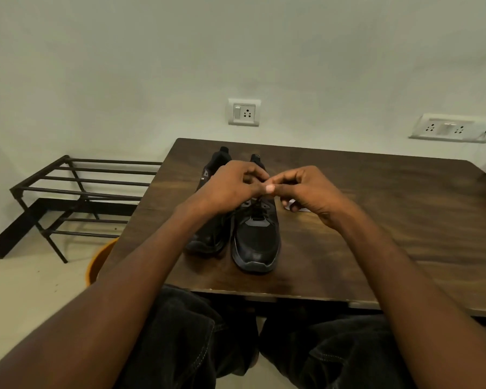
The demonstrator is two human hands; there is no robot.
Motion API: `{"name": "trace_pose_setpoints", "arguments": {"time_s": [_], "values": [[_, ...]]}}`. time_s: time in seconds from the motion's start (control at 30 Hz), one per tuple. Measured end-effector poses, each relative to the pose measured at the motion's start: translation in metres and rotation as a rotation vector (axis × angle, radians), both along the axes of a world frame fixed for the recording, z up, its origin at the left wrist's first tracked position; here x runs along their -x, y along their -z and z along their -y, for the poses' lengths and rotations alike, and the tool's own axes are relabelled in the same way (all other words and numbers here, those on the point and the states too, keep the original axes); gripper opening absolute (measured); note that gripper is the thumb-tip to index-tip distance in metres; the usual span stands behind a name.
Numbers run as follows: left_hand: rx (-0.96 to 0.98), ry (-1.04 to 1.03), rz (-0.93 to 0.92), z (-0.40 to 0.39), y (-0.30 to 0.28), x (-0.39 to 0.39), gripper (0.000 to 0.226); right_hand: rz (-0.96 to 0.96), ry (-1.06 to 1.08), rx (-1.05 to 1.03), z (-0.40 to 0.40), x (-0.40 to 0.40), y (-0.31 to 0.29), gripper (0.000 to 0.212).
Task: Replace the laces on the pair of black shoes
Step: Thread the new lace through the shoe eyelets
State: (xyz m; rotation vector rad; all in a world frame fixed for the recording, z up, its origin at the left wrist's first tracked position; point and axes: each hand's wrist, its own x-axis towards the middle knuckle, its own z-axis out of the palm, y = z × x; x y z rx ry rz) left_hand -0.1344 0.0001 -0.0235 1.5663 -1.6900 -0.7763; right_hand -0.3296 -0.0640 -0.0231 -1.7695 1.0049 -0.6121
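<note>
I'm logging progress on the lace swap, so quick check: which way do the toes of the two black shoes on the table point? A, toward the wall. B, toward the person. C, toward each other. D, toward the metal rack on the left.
B: the rounded toe of the right shoe and of the left shoe sit near the table edge closest to the person, heels toward the wall, with both hands above the right shoe's laces.

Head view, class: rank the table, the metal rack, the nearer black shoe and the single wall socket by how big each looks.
1. Table, though partly cut off.
2. Metal rack, partly hidden by the table.
3. Nearer black shoe, partly under the hands.
4. Single wall socket.
</note>
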Motion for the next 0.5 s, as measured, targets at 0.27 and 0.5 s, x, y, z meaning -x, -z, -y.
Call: {"name": "trace_pose_setpoints", "arguments": {"time_s": [0.27,0.5], "values": [[-0.051,-0.091,0.074,0.001,0.013,-0.016,0.008,0.067,0.2,-0.007,0.008,-0.001,0.006,0.01],[-0.125,-0.09,-0.221,0.006,0.021,-0.01,0.008,0.068,0.135,0.068,0.004,-0.02,0.012,0.011]]}}
